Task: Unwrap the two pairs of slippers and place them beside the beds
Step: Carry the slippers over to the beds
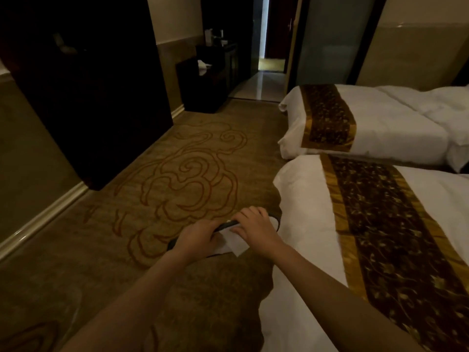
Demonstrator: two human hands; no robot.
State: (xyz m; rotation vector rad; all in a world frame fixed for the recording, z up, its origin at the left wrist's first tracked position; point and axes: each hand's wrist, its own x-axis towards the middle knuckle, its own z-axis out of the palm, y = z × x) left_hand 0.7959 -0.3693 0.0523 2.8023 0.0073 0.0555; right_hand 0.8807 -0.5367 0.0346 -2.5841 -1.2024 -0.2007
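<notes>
**Both hands on the slippers next to the near bed**

Left hand (199, 237) and right hand (253, 226) grip a dark-edged white slipper pair (234, 241) over the swirly brown carpet (177, 179), just beside the white bed with the gold-brown runner (304, 224).

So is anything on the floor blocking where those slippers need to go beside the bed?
Nothing visible. Both hands, left hand and right hand, hold the slippers above bare carpet next to the near bed.

Slippers (229, 243) between the left hand (196, 238) and right hand (256, 228): white with dark edging. Carpet (177, 174) beyond the hands: olive-brown, orange swirl pattern. Beds (304, 250) right of the hands: white linen; runners (396, 237) dark brown, gold floral print, gold borders.
</notes>
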